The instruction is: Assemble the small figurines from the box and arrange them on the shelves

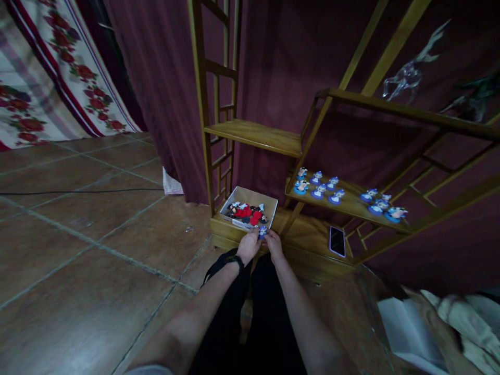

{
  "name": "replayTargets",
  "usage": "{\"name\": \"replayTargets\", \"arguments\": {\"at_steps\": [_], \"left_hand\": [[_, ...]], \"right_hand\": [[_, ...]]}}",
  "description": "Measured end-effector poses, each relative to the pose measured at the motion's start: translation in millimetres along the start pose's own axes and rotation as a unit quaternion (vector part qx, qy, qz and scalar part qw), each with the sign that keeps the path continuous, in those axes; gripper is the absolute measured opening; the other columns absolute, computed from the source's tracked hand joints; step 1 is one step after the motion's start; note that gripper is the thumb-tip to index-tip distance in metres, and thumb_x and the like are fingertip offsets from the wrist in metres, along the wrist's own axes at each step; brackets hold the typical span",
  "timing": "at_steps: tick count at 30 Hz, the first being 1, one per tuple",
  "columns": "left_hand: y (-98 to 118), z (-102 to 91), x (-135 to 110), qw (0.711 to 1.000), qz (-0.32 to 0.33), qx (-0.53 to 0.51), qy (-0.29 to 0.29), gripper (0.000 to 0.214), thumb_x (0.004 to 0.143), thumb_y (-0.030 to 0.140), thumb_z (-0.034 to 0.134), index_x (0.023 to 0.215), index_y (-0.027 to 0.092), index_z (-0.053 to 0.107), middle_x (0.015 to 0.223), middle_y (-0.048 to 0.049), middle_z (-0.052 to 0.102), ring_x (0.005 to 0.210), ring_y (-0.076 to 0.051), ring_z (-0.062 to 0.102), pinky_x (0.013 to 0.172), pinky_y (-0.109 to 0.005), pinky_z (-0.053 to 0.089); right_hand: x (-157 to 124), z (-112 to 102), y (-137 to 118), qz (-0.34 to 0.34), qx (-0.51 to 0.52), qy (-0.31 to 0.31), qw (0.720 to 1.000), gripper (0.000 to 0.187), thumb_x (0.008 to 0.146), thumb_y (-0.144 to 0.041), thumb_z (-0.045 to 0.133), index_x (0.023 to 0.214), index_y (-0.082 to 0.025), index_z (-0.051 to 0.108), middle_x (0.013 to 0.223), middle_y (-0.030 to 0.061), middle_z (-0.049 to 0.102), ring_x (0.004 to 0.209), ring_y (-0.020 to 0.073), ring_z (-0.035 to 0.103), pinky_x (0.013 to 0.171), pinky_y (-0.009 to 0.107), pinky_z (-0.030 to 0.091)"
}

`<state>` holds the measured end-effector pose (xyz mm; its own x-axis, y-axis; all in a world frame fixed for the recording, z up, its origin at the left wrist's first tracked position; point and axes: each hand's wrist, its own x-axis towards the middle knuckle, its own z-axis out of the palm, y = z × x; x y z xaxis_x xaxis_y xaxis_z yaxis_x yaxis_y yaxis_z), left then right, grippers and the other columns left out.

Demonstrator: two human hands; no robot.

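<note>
My left hand (249, 246) and my right hand (273, 245) meet in front of a white cardboard box (269, 202). Both pinch one small blue figurine (263, 231) between their fingertips. The box stands on the bottom board of a wooden shelf unit (312, 237) and holds several red, black and white figurines (247, 212). A dark band circles my left wrist. On the shelf to the right stand several blue figurines (318, 186) in rows.
A phone (337, 240) lies flat on the bottom board right of my hands. More blue figurines (383, 205) stand further right. A maroon curtain hangs behind the shelf. Tiled floor spreads to the left. Cloth and an open book (410, 333) lie at the lower right.
</note>
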<state>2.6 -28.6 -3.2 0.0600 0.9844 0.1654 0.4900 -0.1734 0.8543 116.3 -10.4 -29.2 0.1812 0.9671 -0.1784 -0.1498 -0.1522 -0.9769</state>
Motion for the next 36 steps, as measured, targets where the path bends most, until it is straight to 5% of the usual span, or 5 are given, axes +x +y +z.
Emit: {"name": "replayTargets", "arguments": {"at_steps": [15,26,36], "left_hand": [[-0.2,3.2,5.4,0.945,0.150,0.286,-0.048,0.041,0.084,0.011,0.036,0.125,0.008,0.043,0.102,-0.0223,0.059,0.097,-0.027,0.055,0.087,-0.039,0.033],[4.9,-2.9,-3.7,0.949,0.178,0.254,-0.049,0.042,0.086,0.012,0.032,0.127,0.008,0.042,0.107,-0.0229,0.057,0.104,-0.028,0.052,0.090,-0.039,0.031],[7.9,-2.9,-5.1,0.953,0.176,0.240,-0.052,0.041,0.086,0.012,0.034,0.126,0.008,0.043,0.108,-0.0223,0.057,0.103,-0.027,0.051,0.090,-0.040,0.031]], "right_hand": [[11.3,-8.8,-2.3,0.001,0.070,-0.032,0.997,0.041,0.056,-0.024,0.058,0.097,-0.022,0.064,0.094,0.0008,0.068,0.081,0.0188,0.062,0.068,0.031,0.051],[-1.1,-16.8,-11.7,-0.020,0.058,-0.076,0.995,0.045,0.058,-0.021,0.056,0.103,-0.022,0.061,0.103,0.0018,0.066,0.089,0.0201,0.060,0.076,0.034,0.050],[-3.2,-14.8,-14.3,-0.027,0.043,-0.053,0.997,0.042,0.058,-0.021,0.055,0.100,-0.023,0.063,0.103,0.0013,0.066,0.091,0.0205,0.059,0.074,0.033,0.051]]}}
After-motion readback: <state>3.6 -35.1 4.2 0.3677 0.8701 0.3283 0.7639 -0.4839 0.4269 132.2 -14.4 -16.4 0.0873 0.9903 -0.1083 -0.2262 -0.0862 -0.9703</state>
